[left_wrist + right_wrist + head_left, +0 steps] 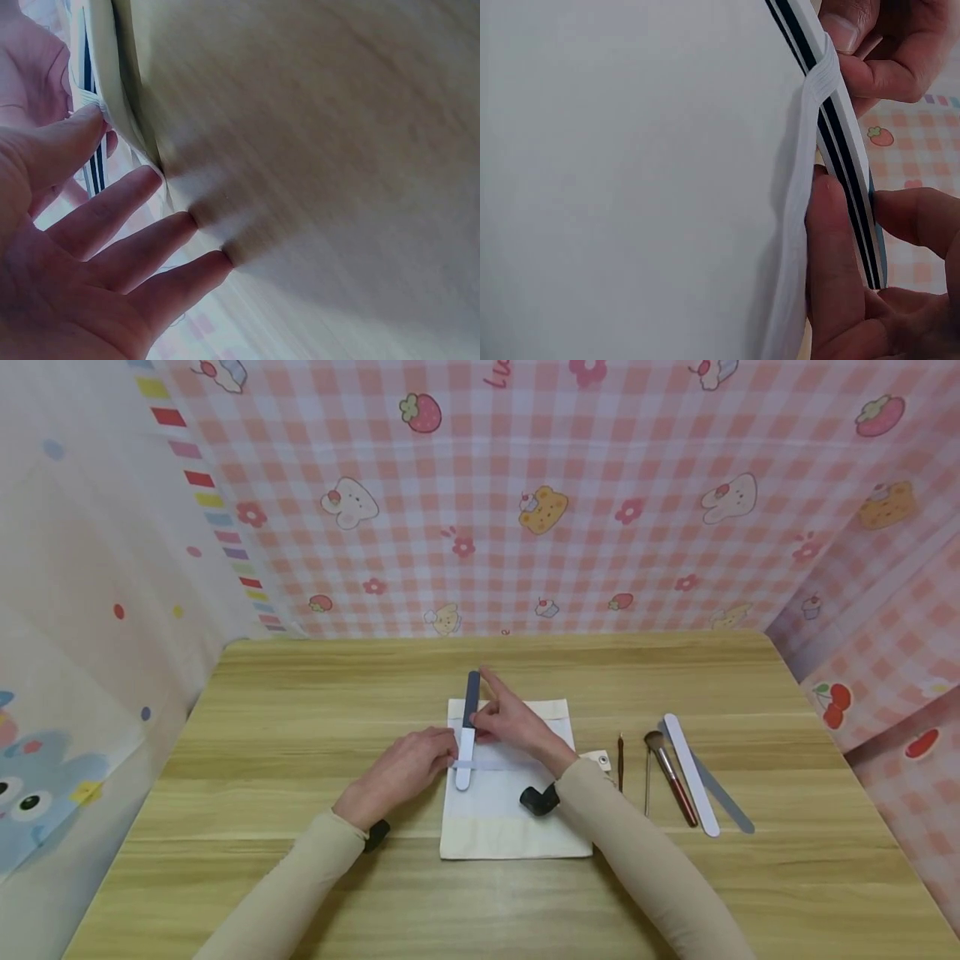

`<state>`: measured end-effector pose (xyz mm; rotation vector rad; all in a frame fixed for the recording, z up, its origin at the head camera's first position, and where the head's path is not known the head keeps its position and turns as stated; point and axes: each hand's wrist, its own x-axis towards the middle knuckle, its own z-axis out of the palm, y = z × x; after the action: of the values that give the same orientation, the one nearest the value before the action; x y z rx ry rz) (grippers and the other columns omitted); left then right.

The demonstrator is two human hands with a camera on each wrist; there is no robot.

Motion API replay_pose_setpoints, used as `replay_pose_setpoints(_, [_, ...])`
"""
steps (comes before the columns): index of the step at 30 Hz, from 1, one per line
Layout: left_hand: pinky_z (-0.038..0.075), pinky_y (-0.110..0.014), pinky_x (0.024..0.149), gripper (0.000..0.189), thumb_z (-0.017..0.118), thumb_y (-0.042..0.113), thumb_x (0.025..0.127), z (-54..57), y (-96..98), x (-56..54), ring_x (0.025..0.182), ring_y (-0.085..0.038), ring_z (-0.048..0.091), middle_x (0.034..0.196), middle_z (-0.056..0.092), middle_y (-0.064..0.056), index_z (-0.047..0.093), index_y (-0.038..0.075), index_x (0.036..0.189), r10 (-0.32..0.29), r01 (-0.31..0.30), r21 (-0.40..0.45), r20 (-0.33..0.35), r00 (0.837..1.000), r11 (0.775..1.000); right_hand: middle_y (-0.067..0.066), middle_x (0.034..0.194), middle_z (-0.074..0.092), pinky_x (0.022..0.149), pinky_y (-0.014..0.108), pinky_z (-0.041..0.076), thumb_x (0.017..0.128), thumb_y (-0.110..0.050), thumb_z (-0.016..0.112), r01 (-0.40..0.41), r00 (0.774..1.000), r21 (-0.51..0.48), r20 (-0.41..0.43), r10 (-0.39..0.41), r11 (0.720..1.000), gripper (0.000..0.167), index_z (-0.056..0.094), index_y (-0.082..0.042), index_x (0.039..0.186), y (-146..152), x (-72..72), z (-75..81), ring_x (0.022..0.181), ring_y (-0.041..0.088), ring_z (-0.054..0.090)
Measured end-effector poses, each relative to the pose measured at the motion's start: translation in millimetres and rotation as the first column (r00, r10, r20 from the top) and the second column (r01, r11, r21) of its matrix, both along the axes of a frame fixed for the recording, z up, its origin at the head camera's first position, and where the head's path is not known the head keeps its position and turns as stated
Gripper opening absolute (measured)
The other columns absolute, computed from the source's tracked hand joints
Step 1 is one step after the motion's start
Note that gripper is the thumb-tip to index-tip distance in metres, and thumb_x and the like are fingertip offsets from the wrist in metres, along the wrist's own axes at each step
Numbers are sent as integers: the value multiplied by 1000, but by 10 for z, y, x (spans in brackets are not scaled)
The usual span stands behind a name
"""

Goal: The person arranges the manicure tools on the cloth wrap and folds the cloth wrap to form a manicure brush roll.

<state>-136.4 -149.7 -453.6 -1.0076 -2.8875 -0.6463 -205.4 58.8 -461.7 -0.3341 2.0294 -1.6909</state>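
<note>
A white cloth roll lies flat on the table, crossed by a white elastic band. A nail file, half dark blue and half white, passes under the band near the cloth's left edge. My right hand pinches the file between thumb and a finger around its middle, index finger stretched out by the dark end. At the left edge, my left hand pinches the elastic band beside the file with thumb and index finger. The left wrist view shows its other fingers spread along the cloth edge.
Right of the cloth lie a thin brown-handled tool, a slim metal stick, a makeup brush, a white nail file and a grey file partly beneath it. A snap strap sticks out from the cloth's right side.
</note>
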Motion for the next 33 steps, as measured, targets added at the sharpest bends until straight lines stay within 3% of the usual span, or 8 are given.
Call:
replay_pose_setpoints(4, [57, -40, 73, 11, 73, 1, 94, -11, -8, -6, 85, -21, 65, 102, 70, -6, 67, 9, 93, -11, 11, 6, -14, 1000, 1000, 22, 103, 70, 78, 35, 62, 100, 2, 61, -18, 1000, 7, 5, 18, 1000, 86, 12, -17, 167, 9, 17, 2, 83, 24, 71])
replay_pose_setpoints(12, [56, -39, 74, 8, 72, 3, 96, 16, 2, -4, 83, -18, 62, 99, 68, -3, 67, 10, 94, 3, -4, 5, 30, 1000, 1000, 24, 107, 68, 79, 37, 62, 97, 5, 63, 4, 1000, -22, 27, -3, 1000, 79, 21, -11, 163, 16, 44, 19, 83, 23, 70])
replay_pose_setpoints(23, [57, -39, 74, 7, 71, 3, 96, 19, 0, 3, 83, -19, 63, 101, 69, -4, 68, 9, 95, 7, -6, -21, 24, 1000, 1000, 23, 114, 70, 89, 35, 59, 97, -3, 69, 41, 999, 56, -15, -40, 998, 70, 33, 1, 156, 18, 66, -10, 94, 23, 72])
replay_pose_setpoints(29, [56, -38, 74, 8, 70, 3, 97, 15, 6, 11, 83, -17, 61, 104, 69, -4, 67, 10, 95, 35, -35, -7, 67, 997, 999, 16, 113, 74, 95, 35, 54, 98, -12, 70, 17, 999, 165, -46, -10, 986, 54, 50, 8, 144, 21, 79, -7, 101, 22, 72])
replay_pose_setpoints(33, [56, -38, 73, 10, 70, 3, 97, 15, 5, 13, 83, -16, 61, 102, 68, -3, 66, 11, 93, 44, -44, 5, 72, 996, 999, 17, 115, 74, 96, 35, 53, 97, -12, 70, 2, 999, 173, -41, 6, 985, 50, 54, 9, 139, 16, 88, -17, 105, 23, 71])
